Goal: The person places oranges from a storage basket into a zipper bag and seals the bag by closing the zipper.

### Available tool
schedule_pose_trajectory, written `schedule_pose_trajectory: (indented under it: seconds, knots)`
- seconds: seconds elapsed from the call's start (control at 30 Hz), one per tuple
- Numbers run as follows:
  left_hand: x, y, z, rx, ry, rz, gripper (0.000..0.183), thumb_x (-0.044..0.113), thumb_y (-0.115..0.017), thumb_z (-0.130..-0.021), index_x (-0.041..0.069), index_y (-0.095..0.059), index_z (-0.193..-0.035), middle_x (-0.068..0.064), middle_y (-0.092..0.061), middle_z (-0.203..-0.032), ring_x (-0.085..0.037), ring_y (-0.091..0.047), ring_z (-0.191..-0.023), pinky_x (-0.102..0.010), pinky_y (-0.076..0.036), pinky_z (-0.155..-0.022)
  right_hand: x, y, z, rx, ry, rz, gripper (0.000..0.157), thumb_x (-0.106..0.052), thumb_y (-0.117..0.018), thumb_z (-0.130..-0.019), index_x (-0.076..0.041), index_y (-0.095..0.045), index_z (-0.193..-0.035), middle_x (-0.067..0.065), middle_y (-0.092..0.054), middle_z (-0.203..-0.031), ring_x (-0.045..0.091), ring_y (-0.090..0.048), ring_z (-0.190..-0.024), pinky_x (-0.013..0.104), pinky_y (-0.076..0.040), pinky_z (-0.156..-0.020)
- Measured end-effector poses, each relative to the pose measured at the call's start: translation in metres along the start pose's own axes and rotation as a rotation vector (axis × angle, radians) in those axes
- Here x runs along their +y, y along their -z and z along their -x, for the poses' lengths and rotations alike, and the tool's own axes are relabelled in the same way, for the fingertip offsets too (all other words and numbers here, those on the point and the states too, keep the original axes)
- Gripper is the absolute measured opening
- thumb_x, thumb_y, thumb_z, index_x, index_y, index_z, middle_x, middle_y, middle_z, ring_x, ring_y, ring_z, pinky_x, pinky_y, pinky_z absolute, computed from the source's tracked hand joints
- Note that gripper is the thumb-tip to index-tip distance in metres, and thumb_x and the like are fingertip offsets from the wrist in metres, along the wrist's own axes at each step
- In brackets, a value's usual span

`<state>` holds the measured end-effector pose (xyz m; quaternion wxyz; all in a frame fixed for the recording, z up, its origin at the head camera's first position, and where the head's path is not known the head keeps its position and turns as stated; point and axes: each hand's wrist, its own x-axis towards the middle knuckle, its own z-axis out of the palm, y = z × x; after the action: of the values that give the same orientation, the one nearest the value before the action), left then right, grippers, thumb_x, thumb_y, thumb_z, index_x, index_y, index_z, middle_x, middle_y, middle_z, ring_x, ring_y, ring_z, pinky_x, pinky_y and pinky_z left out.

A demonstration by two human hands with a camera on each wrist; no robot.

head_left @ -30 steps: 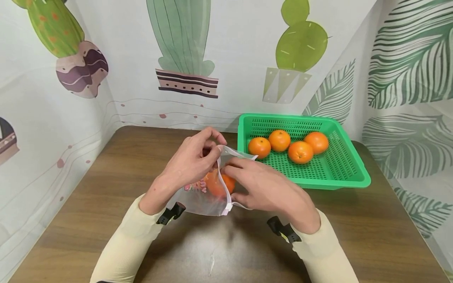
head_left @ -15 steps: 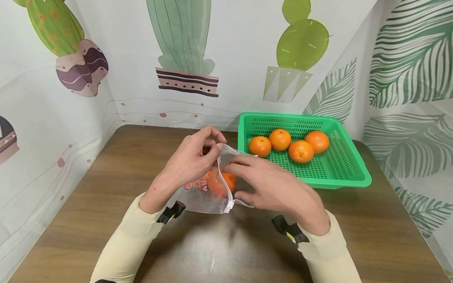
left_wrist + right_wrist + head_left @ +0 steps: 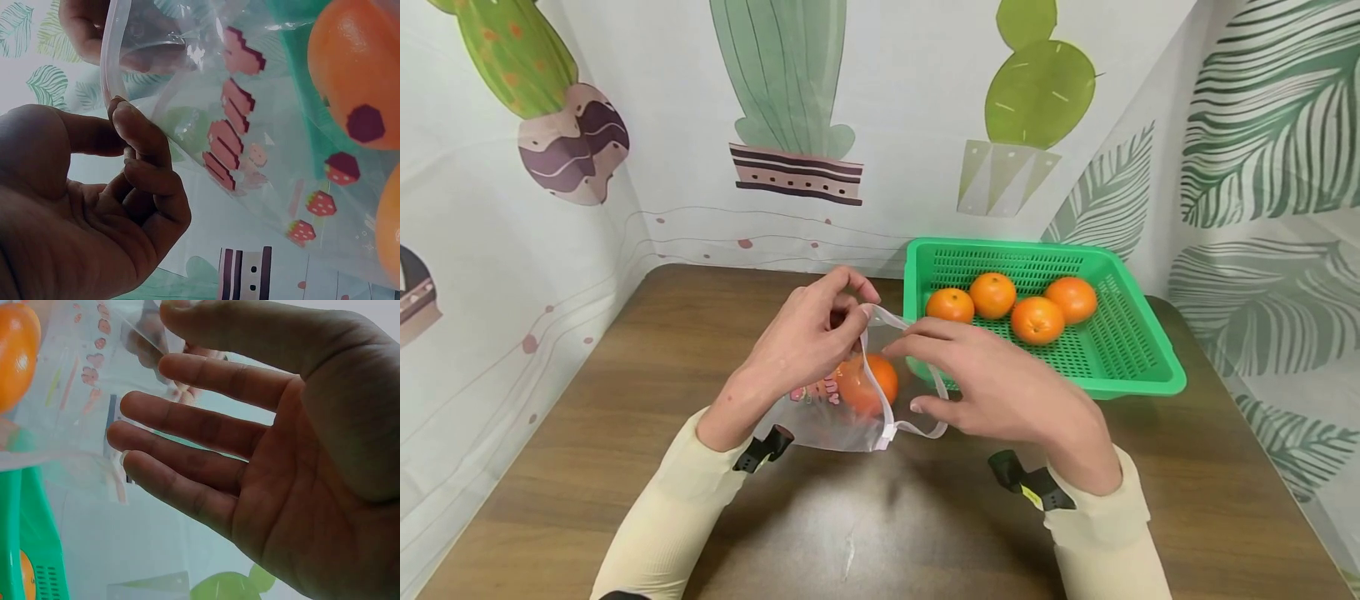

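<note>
While the bag (image 3: 814,427) gapes, a basket (image 3: 1078,387) sits behind.

A: Head view?
B: From above, facing forward and down over the table (image 3: 587,433).
A: Wrist views?
B: Close-range, facing left hand (image 3: 94,212) and right hand (image 3: 272,462) respectively; both share the clear bag (image 3: 281,169).

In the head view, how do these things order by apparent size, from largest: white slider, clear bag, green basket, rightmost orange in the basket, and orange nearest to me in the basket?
1. green basket
2. clear bag
3. rightmost orange and nearest orange: look alike, so unranked
4. white slider
</note>
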<state>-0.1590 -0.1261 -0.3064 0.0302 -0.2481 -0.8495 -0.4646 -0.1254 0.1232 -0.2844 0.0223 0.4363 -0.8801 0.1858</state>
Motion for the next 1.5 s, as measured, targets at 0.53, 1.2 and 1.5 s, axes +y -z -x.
schedule_pose_trajectory:
  seconds: [0.53, 1.2, 1.5]
  knots:
    - [-0.002, -0.001, -0.001, -0.003, 0.016, 0.003, 0.010, 0.017, -0.058, -0.107, 0.019, -0.061, -0.115, 0.003, -0.064, -0.069, -0.015, -0.061, -0.059, -0.034, -0.050, -0.062, 0.019, 0.012, 0.011, 0.033, -0.070, -0.026, 0.050, -0.020, -0.084, -0.090, -0.015, -0.067, -0.137, -0.003, -0.067, -0.130, 0.015, -0.060, -0.121, 0.037, -0.054, -0.099]
    - [-0.003, 0.000, 0.000, -0.012, 0.021, 0.011, 0.009, 0.017, -0.058, -0.107, 0.018, -0.061, -0.116, 0.001, -0.064, -0.070, -0.017, -0.061, -0.060, -0.034, -0.048, -0.056, 0.089, 0.027, 0.032, 0.097, -0.354, -0.055, 0.051, -0.018, -0.082, -0.093, -0.004, -0.065, -0.139, 0.015, -0.068, -0.135, 0.034, -0.065, -0.121, 0.055, -0.053, -0.102]
    - [-0.003, 0.000, 0.000, -0.012, 0.014, 0.017, 0.009, 0.017, -0.058, -0.107, 0.018, -0.061, -0.116, 0.001, -0.063, -0.069, -0.016, -0.061, -0.060, -0.034, -0.048, -0.056, 0.121, 0.025, 0.041, 0.107, -0.501, -0.048, 0.054, -0.020, -0.077, -0.095, 0.000, -0.061, -0.143, 0.022, -0.064, -0.139, 0.042, -0.060, -0.125, 0.061, -0.048, -0.104]
